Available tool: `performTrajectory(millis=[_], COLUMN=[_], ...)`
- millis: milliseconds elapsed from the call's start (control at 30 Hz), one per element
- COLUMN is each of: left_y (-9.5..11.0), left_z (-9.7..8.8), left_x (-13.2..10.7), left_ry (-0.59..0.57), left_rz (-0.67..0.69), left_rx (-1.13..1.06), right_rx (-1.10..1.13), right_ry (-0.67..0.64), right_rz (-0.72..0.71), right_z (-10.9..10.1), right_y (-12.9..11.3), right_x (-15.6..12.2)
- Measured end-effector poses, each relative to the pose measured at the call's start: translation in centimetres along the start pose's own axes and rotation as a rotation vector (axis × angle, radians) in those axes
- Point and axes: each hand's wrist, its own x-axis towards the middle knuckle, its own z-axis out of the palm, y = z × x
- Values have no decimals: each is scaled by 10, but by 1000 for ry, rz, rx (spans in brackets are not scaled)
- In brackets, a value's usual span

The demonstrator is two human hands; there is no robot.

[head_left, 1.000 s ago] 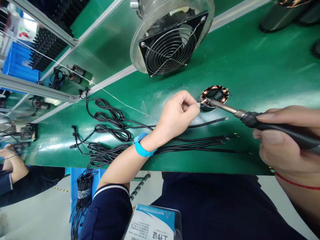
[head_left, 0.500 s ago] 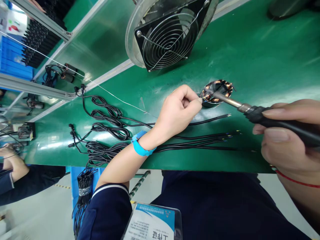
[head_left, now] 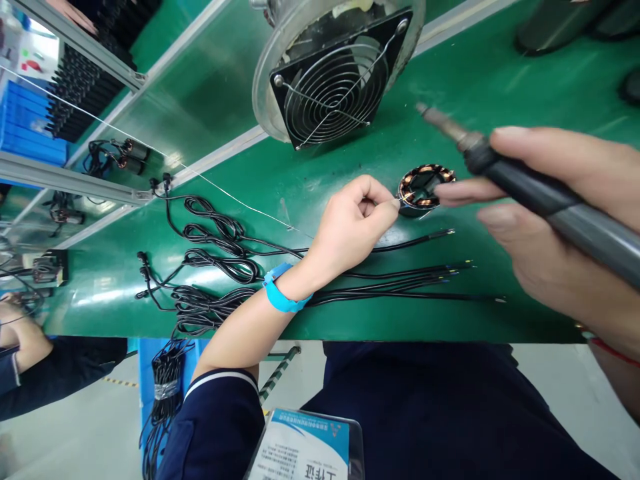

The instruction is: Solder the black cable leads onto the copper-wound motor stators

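My left hand (head_left: pixel 353 223) is closed in a pinch at the left rim of a motor stator (head_left: pixel 407 208), a black ring with copper windings. A thin silvery solder wire (head_left: pixel 235 195) runs from the upper left to this hand, and a fine end shows at the fingertips. My right hand (head_left: pixel 545 227) grips a soldering iron (head_left: pixel 540 180) by its dark handle. Its tip points up and left, raised off the stator. One right fingertip overlaps the stator's right edge in view; I cannot tell whether it touches.
Coiled black cables (head_left: pixel 220 263) with stripped ends lie on the green bench (head_left: pixel 500 87). A fan with a wire guard (head_left: pixel 333 100) stands behind. Dark cylinders (head_left: pixel 550 27) stand at back right. At far left is another person's arm (head_left: pixel 30 340), with a blue bin (head_left: pixel 30 127) beyond the metal frame.
My right hand has lifted the soldering iron up and away from the stator, toward the fan side. My left hand stays almost in place, still pinching beside the stator.
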Motion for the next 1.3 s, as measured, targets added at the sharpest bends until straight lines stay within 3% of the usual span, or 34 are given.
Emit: performTrajectory(millis=[200, 367, 433, 600, 700, 800, 967, 1133, 1300], left_y=[7, 6, 3, -7, -8, -8, -8, -4, -2], left_z=[0, -3, -4, -8, -10, -11, -11, -11, -11], left_x=[1, -1, -2, -2, -3, -5, -6, -3, 3], left_ry=[-13, -41, -30, 39, 40, 39, 44, 14, 20], left_rz=[-89, -57, 68, 531, 658, 689, 636, 389, 149], left_rx=[-85, -96, -47, 259, 453, 534, 515, 400, 250], right_rx=[-18, -15, -17, -4, 35, 108, 106, -1, -83], right_ry=[-132, -13, -29, 12, 45, 55, -38, -192, -148], right_rz=[-162, -104, -109, -109, -90, -92, -155, -297, -305], right_z=[13, 25, 27, 27, 29, 35, 33, 17, 26], right_y=[0, 5, 5, 0, -4, -6, 5, 18, 16], right_x=[15, 9, 8, 11, 13, 15, 17, 17, 28])
